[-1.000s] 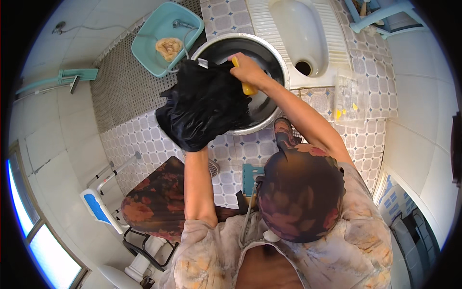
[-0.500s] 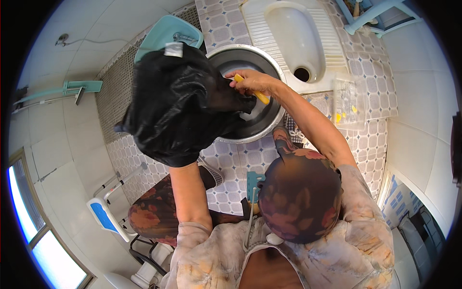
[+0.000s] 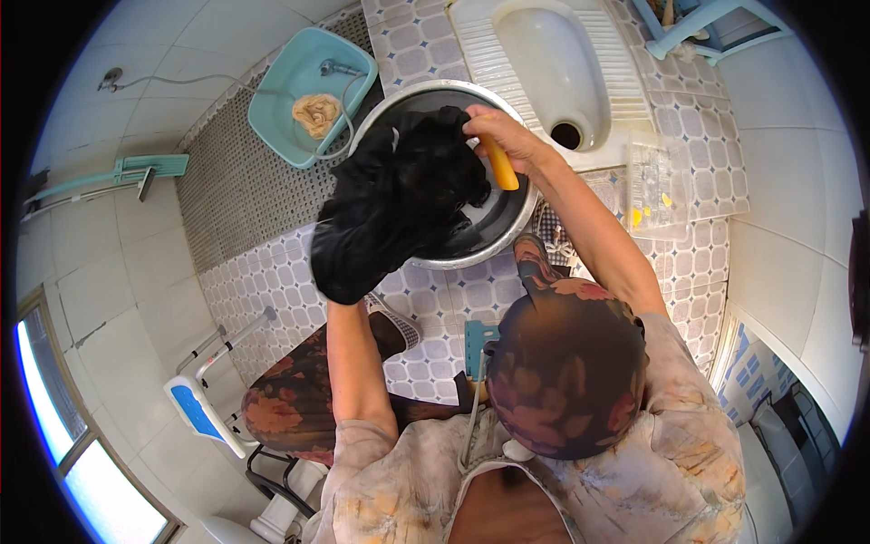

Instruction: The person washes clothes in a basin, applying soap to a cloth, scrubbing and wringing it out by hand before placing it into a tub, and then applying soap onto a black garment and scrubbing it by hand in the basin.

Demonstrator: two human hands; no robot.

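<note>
Right arm: the forearm (image 3: pixel 603 236) extends forward and inward from the lower right, passing above the floral-covered right knee (image 3: pixel 566 367). The right hand (image 3: pixel 506 140) is positioned over the far right part of the round metal basin (image 3: pixel 458 263), back of the hand facing up. Its fingers are wrapped around a yellow bar (image 3: pixel 502 166); the bar's free end projects toward the person. The fingertips lie at the edge of the black garment (image 3: pixel 399 195); whether they also pinch the fabric cannot be determined.

Left arm: the forearm (image 3: pixel 359 363) extends nearly straight forward. The left hand is covered by the garment, so its grip cannot be determined. The two hands are apart, with fabric between them.

Garment position: bunched over the left part of the basin, crossing the rim, with its near left end outside the basin around the left wrist.
</note>
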